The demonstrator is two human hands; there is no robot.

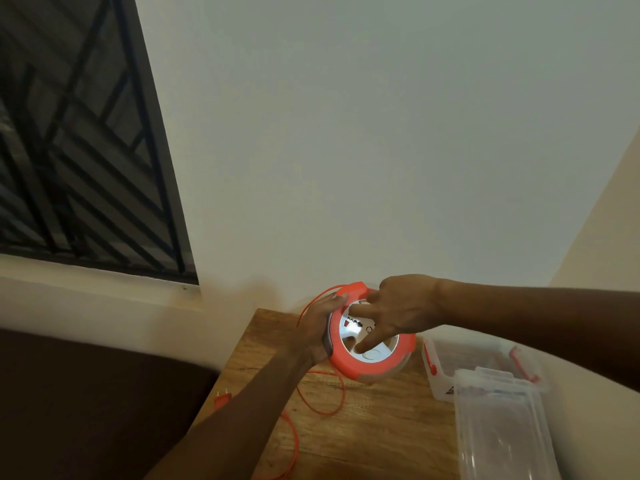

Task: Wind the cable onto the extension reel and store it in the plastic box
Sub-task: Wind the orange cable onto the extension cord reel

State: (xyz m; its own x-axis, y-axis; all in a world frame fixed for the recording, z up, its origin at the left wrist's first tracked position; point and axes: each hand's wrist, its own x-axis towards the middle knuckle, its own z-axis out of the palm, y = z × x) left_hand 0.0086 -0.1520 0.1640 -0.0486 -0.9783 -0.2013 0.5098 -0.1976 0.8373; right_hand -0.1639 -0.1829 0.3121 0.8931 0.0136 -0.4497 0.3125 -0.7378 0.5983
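Above the far end of the wooden desk point(363, 427), the round extension reel point(370, 344) is held in the air between both hands, its orange rim tilted toward the camera and its pale face with sockets showing. The left hand point(317, 330) grips the reel's left edge, fingers curled round the rim up near the orange handle at the top. The right hand point(398, 313) reaches in from the right and lies across the reel's face, its fingers bent down onto the pale centre; whether they pinch a knob there or only press on it I cannot tell.

An orange cable point(311, 403) leaves the reel at its upper left, arcs down behind the left hand, and lies in loose loops on the desk below the reel, running on toward the near edge. Its orange plug point(221, 398) rests at the desk's left edge, prongs pointing away.

Right of the reel, the clear plastic box point(481, 365) with orange latches stands open on the desk, and its clear lid point(502, 431) lies just in front of it, overlapping the box's near side.

Behind the desk rises a plain pale wall point(346, 133), with a dark barred window point(76, 133) at the left. A dark brown surface point(86, 393) fills the lower left beside the desk.
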